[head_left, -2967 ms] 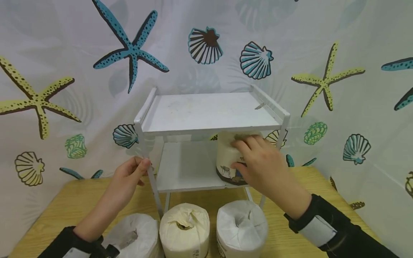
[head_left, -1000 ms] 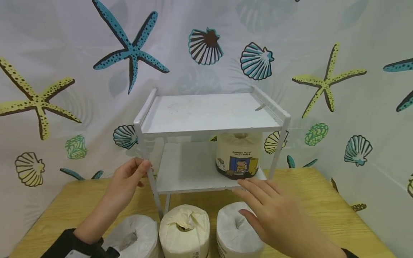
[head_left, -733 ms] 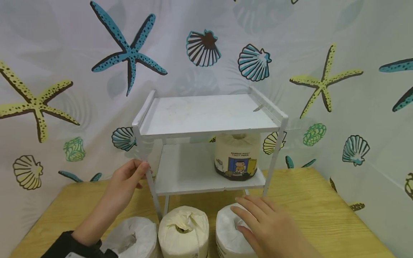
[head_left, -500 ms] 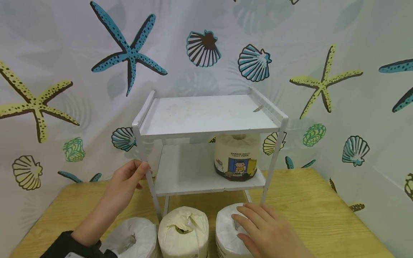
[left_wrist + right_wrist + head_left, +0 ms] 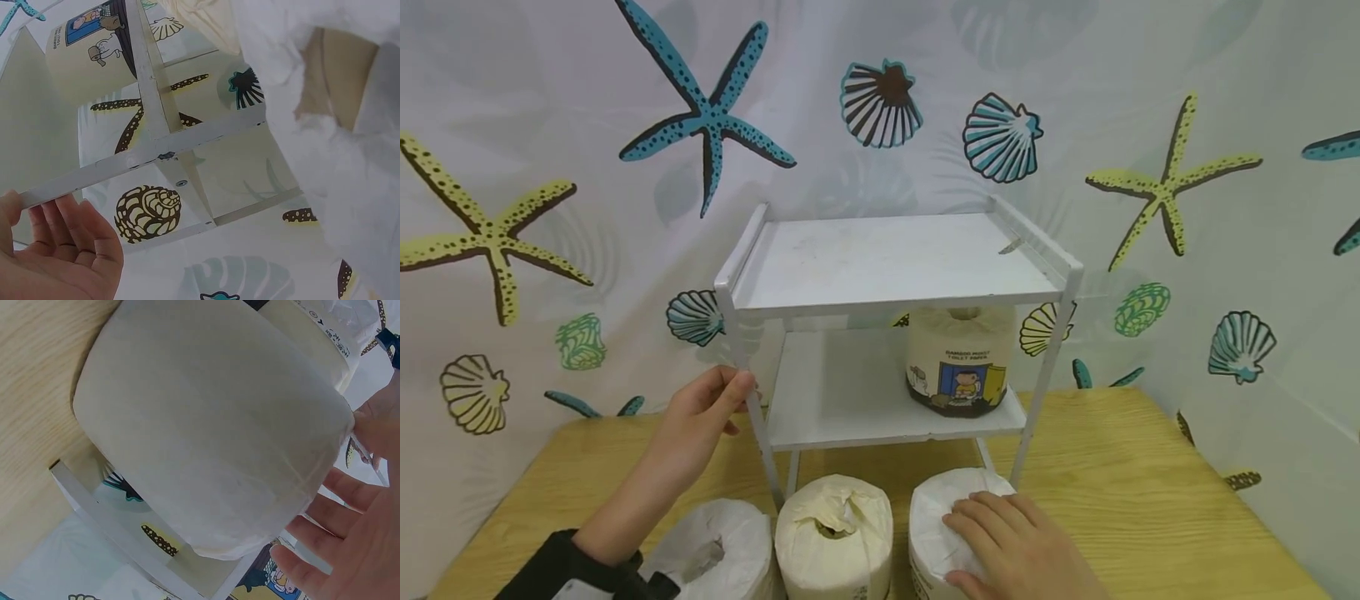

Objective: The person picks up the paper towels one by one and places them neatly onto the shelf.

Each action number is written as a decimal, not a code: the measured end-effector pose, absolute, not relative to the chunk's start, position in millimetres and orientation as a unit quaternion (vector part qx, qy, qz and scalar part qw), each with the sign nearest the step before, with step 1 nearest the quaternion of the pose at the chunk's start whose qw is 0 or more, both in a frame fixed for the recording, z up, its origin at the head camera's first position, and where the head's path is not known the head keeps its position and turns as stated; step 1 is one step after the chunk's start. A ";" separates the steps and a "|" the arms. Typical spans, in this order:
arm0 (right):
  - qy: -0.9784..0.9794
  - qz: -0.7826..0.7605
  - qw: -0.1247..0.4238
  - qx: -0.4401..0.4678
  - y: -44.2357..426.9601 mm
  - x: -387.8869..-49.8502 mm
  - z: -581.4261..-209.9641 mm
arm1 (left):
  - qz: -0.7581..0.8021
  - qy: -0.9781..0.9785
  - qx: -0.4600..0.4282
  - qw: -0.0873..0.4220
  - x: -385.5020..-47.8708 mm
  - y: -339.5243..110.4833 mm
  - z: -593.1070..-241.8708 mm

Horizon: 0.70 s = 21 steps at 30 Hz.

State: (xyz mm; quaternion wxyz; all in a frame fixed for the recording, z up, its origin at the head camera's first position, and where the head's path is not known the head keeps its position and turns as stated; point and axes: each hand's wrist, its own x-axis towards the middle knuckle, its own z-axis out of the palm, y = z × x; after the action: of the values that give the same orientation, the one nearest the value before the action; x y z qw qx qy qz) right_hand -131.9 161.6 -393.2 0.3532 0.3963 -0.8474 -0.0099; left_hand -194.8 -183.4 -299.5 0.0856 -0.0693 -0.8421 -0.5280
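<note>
A white two-tier shelf rack stands on the table. My left hand pinches its front left leg between thumb and fingers; in the left wrist view the fingers lie against the white bar. On the lower tier, at the right, stands a wrapped toilet paper roll with a cartoon print. My right hand rests its slightly bent fingers over the top of a white-wrapped toilet roll. From the right wrist, that roll's side shows, with the thumb at its upper edge and the fingers spread above.
A cream-wrapped roll and another white-wrapped roll stand in line to the left, before the rack. Under everything is a wooden table. Behind it hangs a sheet printed with starfish and shells.
My right hand has left the printed roll on the lower tier and come down and back to the right-hand white roll. My left hand has kept its grip on the rack's leg.
</note>
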 end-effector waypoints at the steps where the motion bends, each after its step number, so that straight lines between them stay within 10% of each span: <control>1: -0.848 -0.011 0.352 0.396 161.6 -131.5 -394.5 | -0.529 -0.841 -0.070 0.087 -194.7 -182.9 -299.4; 21: -0.872 -0.033 0.315 0.373 163.5 -121.9 -423.4 | -0.541 -0.832 -0.077 0.099 -195.5 -179.3 -303.8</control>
State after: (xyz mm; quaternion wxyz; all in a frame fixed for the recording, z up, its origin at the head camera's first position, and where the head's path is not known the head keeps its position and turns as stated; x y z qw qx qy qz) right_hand -121.9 163.5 -423.4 0.3152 0.3727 -0.8721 -0.0331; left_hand -195.5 -179.3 -303.8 0.0986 -0.0775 -0.8317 -0.5409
